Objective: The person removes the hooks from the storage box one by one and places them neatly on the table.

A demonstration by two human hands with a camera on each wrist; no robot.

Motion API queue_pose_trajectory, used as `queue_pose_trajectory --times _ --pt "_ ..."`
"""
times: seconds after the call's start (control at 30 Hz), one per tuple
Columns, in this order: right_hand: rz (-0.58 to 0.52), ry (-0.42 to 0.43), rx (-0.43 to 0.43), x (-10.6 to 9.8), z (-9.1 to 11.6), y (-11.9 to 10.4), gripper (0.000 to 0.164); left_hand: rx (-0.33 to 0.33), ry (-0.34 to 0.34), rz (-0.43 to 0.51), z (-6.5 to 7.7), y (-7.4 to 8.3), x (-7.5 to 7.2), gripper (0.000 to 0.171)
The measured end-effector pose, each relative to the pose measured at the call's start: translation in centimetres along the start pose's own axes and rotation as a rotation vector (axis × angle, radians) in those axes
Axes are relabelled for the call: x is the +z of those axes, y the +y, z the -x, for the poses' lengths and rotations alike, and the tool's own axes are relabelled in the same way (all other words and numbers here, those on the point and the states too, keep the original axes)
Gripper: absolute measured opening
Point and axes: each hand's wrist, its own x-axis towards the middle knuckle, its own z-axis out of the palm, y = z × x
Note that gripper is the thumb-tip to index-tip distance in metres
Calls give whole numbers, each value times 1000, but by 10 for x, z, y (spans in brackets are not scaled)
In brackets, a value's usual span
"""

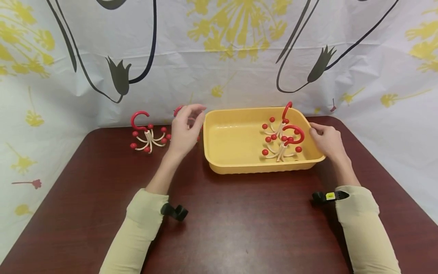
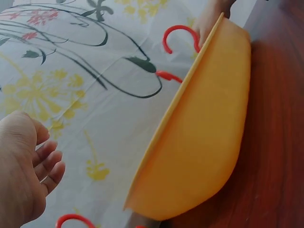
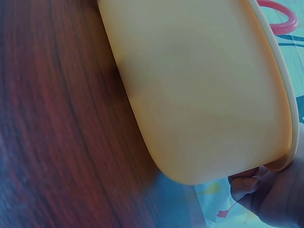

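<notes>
A yellow plastic tub [image 1: 232, 146] stands on the table, and my right hand [image 1: 327, 141] grips its right rim, thumb over the edge and fingers curled beneath in the right wrist view. Inside the tub's right half lie two hangers with red hooks and cream arms tipped with red balls, a front hanger [image 1: 282, 150] and a back hanger [image 1: 281, 128]. My left hand [image 1: 186, 131] is raised beside the tub's left end, fingers loosely bent with nothing in them. Behind it, a similar hanger [image 1: 177, 110] is mostly hidden. Farther left stands another hanger [image 1: 148, 137], hook up.
The dark reddish-brown table [image 1: 239, 217] extends in front of the tub. A white curtain [image 1: 219, 82] printed with yellow and grey flowers hangs close behind the table and along its sides. Black straps with small cameras sit on both wrists.
</notes>
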Motion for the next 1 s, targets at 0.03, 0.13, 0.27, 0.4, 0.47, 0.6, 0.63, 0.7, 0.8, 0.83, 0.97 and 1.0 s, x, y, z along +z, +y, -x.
queue_pose_trajectory --times 0.03,0.13,0.27,0.4,0.47,0.6,0.63,0.7,0.8,0.83,0.97,1.0 --pt "0 1 0 0 0 0 49 -2 -11 6 0 1 4 20" --pt "3 5 -3 0 0 1 49 0 -43 11 1 2 15 20" --pt "2 10 -7 0 0 1 49 3 -76 16 2 3 29 19" --pt "-1 5 -6 0 0 1 49 -17 -118 44 5 7 42 20" --pt "-3 4 -5 0 0 1 49 -25 -139 54 6 8 48 21" --pt "-3 7 -3 -1 -1 1 48 -24 -176 80 5 11 61 22" --pt "-3 9 -4 -1 -1 1 48 -22 -182 87 5 12 64 22" --pt "0 11 -6 -1 -1 1 48 -20 -197 102 5 13 70 22" --pt "2 11 -9 0 -1 1 47 -23 -221 117 5 14 80 22" --pt "3 12 -10 0 -1 1 47 -26 -231 118 5 15 84 22" --pt "2 12 -7 1 -1 2 47 -45 -274 122 7 16 98 23" --pt "1 12 -7 1 -1 2 48 -51 -284 122 8 16 102 23"
